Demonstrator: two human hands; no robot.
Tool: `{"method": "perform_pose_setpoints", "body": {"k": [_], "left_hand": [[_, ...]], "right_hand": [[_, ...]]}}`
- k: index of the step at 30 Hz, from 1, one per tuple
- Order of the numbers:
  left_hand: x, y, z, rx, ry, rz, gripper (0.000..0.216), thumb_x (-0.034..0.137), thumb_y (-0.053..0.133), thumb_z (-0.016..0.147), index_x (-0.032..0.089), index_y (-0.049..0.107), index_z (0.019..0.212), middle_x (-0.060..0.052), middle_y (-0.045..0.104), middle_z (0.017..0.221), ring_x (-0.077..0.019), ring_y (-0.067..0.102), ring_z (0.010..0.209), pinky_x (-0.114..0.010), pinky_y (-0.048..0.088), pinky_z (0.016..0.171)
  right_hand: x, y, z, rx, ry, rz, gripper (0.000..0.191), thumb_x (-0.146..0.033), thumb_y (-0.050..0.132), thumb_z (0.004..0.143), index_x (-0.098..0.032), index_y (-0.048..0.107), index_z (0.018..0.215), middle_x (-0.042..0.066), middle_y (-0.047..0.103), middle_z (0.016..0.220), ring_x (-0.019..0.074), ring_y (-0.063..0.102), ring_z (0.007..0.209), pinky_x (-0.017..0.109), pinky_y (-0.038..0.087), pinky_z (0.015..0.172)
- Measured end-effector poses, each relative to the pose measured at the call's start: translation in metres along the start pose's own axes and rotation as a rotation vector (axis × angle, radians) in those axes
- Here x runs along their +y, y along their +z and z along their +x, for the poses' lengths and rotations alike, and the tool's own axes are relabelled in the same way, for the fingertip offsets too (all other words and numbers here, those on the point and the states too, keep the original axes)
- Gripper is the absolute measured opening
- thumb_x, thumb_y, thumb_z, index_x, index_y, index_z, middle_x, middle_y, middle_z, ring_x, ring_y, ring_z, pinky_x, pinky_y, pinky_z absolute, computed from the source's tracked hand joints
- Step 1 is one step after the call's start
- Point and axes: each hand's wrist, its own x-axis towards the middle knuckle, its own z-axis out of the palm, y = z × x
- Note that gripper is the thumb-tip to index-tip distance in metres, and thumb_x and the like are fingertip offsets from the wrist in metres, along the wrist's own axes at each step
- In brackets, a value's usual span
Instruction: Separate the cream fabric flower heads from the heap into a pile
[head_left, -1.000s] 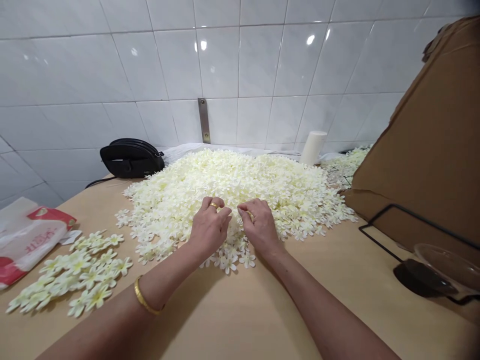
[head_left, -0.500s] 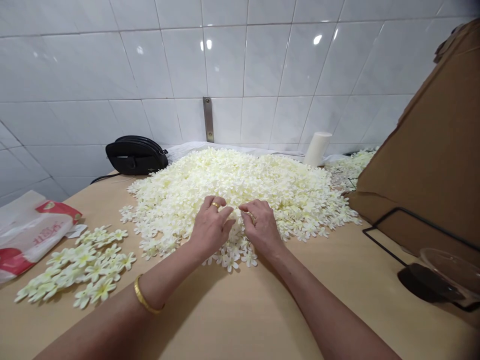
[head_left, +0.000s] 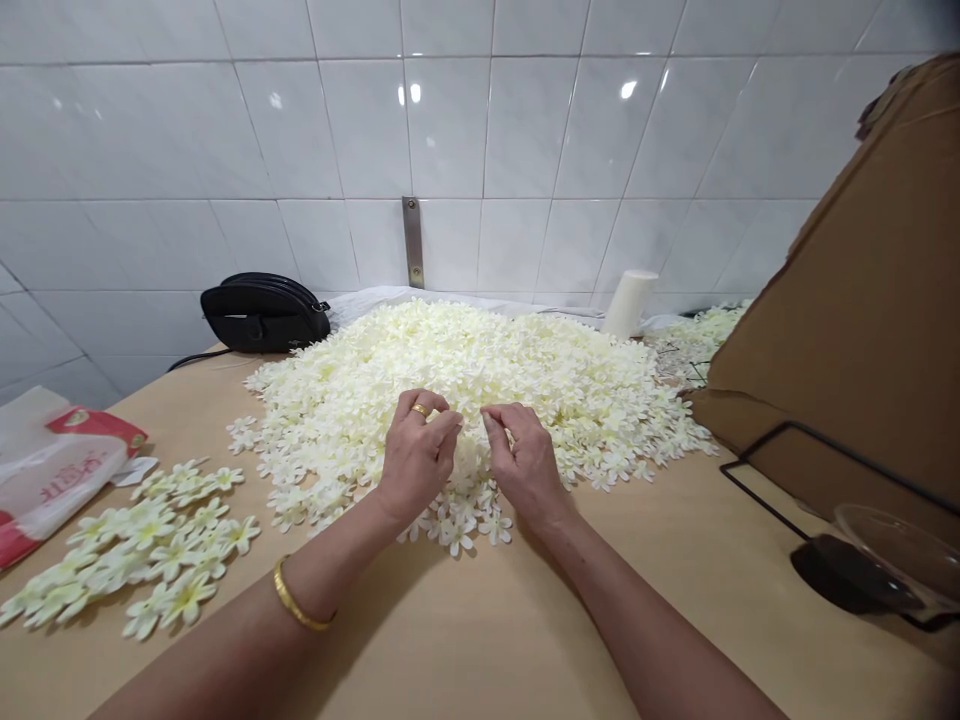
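Note:
A big heap of pale yellow-white artificial flowers (head_left: 465, 350) covers the middle of the table. Over the near side of the heap, my left hand (head_left: 420, 455) has its thumb and index finger pinched together. A gold ring and a gold bangle (head_left: 289, 595) are on that hand and wrist. Facing it, a short gap away, my right hand (head_left: 525, 460) is also closed in a pinch. Whatever lies between the fingertips of either hand is too small to make out against the flowers. Several loose flowers (head_left: 457, 535) lie below the hands.
Left of my arm lies a smaller cluster of flowers (head_left: 157, 550) beside a red and white plastic packet (head_left: 67, 470). A black bag (head_left: 262, 312) and a white cylinder (head_left: 630, 303) stand at the back. On the right are cardboard (head_left: 840, 300), a black wire frame (head_left: 757, 490) and a clear round container (head_left: 892, 550).
The left thumb and index finger, apart before, have come together. Both hands stay over the near side of the heap. The view has shifted slightly.

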Motion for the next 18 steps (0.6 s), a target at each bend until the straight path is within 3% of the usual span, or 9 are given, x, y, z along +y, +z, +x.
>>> {"method": "perform_pose_setpoints", "body": {"k": [3,7,12,15,18], "left_hand": [[0.004,-0.003,0.002,0.087,0.035,-0.023,0.018,0.017,0.046,0.08,0.02,0.063,0.087,-0.009,0.054,0.09,-0.0214,0.041,0.096,-0.038,0.044,0.079],[0.01,-0.006,0.001,0.125,0.087,-0.049,0.02,0.014,0.047,0.079,0.023,0.062,0.089,-0.008,0.052,0.097,-0.0224,0.039,0.103,-0.04,0.042,0.083],[0.012,-0.006,-0.004,0.101,0.066,-0.116,0.023,0.012,0.047,0.078,0.021,0.062,0.093,-0.009,0.052,0.097,-0.0222,0.04,0.103,-0.039,0.041,0.085],[0.016,-0.005,-0.005,0.057,-0.087,-0.264,0.023,0.017,0.045,0.08,0.019,0.057,0.099,-0.009,0.054,0.096,-0.0198,0.047,0.095,-0.036,0.043,0.081],[0.022,-0.007,-0.002,-0.024,-0.416,-0.538,0.02,0.027,0.044,0.081,0.017,0.056,0.093,-0.006,0.057,0.084,-0.0144,0.053,0.072,-0.027,0.045,0.066]], "right_hand": [[-0.003,-0.002,0.002,-0.007,0.09,0.167,0.027,-0.032,0.037,0.086,-0.018,0.059,0.078,0.004,0.057,0.073,0.0155,0.051,0.07,0.028,0.04,0.064],[-0.006,-0.006,0.003,-0.163,0.26,0.462,0.039,-0.046,0.039,0.083,-0.016,0.058,0.067,0.002,0.055,0.06,0.0129,0.051,0.056,0.025,0.041,0.054],[-0.01,-0.009,0.002,-0.27,0.354,0.66,0.032,-0.043,0.049,0.078,-0.015,0.054,0.062,-0.001,0.051,0.057,0.0091,0.047,0.052,0.022,0.038,0.052],[-0.012,-0.008,0.003,-0.247,0.41,0.763,0.021,-0.037,0.057,0.074,-0.016,0.055,0.069,-0.003,0.05,0.058,0.0083,0.047,0.054,0.022,0.039,0.055],[-0.014,-0.007,0.002,-0.224,0.433,0.803,0.018,-0.034,0.061,0.07,-0.017,0.055,0.071,-0.004,0.05,0.059,0.0083,0.047,0.055,0.022,0.041,0.056]]}}
